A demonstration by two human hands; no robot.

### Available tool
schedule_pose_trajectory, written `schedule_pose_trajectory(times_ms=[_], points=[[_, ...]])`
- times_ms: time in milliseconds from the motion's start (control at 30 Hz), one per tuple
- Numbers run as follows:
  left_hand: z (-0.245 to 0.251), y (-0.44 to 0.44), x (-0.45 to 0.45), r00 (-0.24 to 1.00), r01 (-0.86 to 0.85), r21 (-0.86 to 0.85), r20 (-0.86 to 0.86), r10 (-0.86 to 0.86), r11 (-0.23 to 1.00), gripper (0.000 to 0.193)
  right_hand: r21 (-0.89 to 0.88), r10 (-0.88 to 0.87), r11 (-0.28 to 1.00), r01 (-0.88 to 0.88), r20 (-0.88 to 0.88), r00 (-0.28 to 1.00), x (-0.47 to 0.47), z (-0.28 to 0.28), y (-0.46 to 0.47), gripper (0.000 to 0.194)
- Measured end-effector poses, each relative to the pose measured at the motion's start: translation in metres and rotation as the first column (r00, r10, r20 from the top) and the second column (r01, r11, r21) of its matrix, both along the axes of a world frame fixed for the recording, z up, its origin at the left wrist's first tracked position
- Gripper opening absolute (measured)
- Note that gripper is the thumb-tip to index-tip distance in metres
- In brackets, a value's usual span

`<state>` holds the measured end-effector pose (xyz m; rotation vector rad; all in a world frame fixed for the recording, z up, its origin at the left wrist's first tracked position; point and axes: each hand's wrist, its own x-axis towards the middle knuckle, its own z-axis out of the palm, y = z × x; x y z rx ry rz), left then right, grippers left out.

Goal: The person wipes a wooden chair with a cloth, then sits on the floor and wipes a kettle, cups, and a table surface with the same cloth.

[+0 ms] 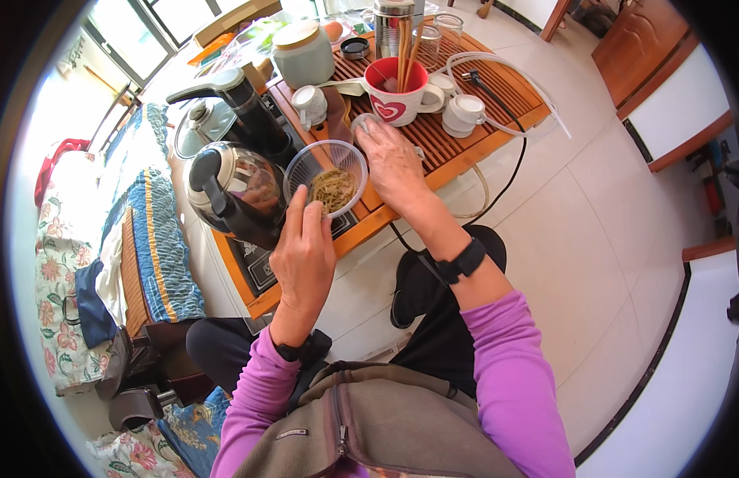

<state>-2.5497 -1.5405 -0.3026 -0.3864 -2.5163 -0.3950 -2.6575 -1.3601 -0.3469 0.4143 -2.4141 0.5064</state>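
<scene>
My left hand (307,239) is at the near left rim of a clear plastic bowl (350,156), its fingertips at the wall. Greenish-brown shredded food (333,190) lies in the bowl. My right hand (392,156) reaches past the bowl's right side, with its fingers on a small, pale, round item (366,122) that they partly cover; I cannot tell what it is. Just beyond it stands a white mug (399,107) with a red inside and a heart on it, holding wooden chopsticks (408,57). A glass kettle (235,185) with a black handle stands left of the bowl.
The slatted wooden tea table (513,95) bears upturned cups (463,113), a lidded ceramic jar (302,54), a steel canister (393,27), glass jars (448,27) and a clear hose (540,89). A black cable (520,161) hangs over its near edge. A quilt-covered seat (166,239) is at left.
</scene>
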Motion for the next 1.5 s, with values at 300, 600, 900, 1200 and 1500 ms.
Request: schedule_pose_trajectory(times_ms=[300, 600, 900, 1200, 1500], points=[[0.004, -0.002, 0.015, 0.998, 0.021, -0.018, 0.063, -0.019, 1.0, 0.051, 0.039, -0.124, 0.992, 0.123, 0.029, 0.992, 0.048, 0.008, 0.038, 0.031], [0.01, -0.014, 0.046, 0.989, 0.061, 0.056, -0.141, -0.053, 0.997, 0.046, 0.158, -0.161, 0.972, 0.175, -0.1, 0.982, 0.089, 0.01, 0.033, 0.024], [0.073, 0.009, 0.008, 0.958, 0.279, 0.24, -0.005, -0.287, 0.93, 0.017, 0.489, -0.131, 0.864, 0.12, -0.012, 0.991, 0.064, 0.017, 0.047, 0.009], [0.08, 0.086, -0.129, 0.942, 0.264, 0.114, 0.182, -0.281, 0.958, 0.031, 0.119, -0.051, 0.992, 0.05, 0.004, 0.999, 0.058, 0.011, 0.06, 0.016], [0.06, 0.13, -0.154, 0.969, 0.198, -0.139, 0.177, -0.173, 0.97, 0.024, 0.045, -0.061, 0.997, 0.057, 0.101, 0.993, 0.061, 0.019, 0.061, 0.018]])
